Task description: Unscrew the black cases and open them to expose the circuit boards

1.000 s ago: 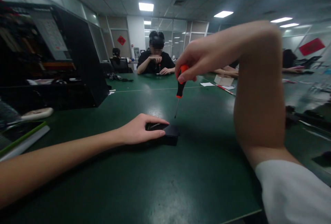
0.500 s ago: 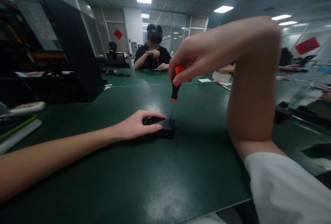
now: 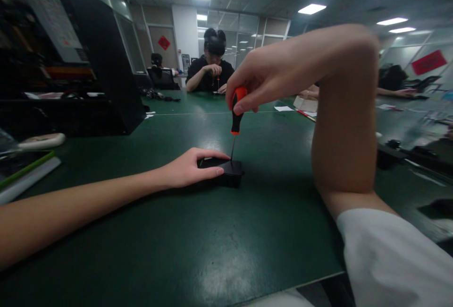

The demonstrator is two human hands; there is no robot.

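A small black box-shaped device lies on the green tabletop. My left hand grips it from the left, thumb along the near side and fingers over the far side. Above it, my right hand is closed round the handle of a screwdriver with a black and orange grip. The screwdriver stands nearly upright, and its thin shaft meets the top of the device close to my left fingertips. What lies under the tip is too small to make out.
A large open black computer case stands at the left. Nearer are a white object and a green-edged box. Across the table sits a person. Papers and a small carton lie at the far right.
The screwdriver tip has shifted slightly left on the device, towards my left fingertips, and my right hand has moved left with it. My left hand keeps its grip. The view has shifted a little.
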